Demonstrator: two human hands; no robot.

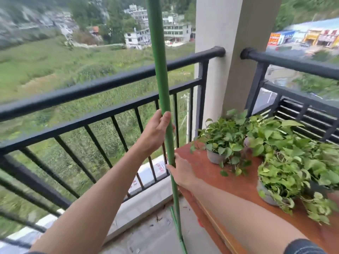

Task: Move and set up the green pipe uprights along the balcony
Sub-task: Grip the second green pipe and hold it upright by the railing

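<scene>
both arms reach forward to the green pipe [159,70], which stands nearly upright just inside the black railing [88,90]. the left hand [156,132] wraps around it higher up. the right hand [180,171] grasps it lower, beside the red-brown table [211,173] with potted plants [286,149].

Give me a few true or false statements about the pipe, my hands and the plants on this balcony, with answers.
1. Both hands grip the green pipe. True: left hand above, right hand below.
2. The pipe lies flat on the floor. False: it stands nearly upright.
3. Potted plants sit on the table. True.
4. The pipe stands outside the railing. False: it is on the balcony side.
5. The right hand holds a plant. False: it holds the pipe.
</scene>
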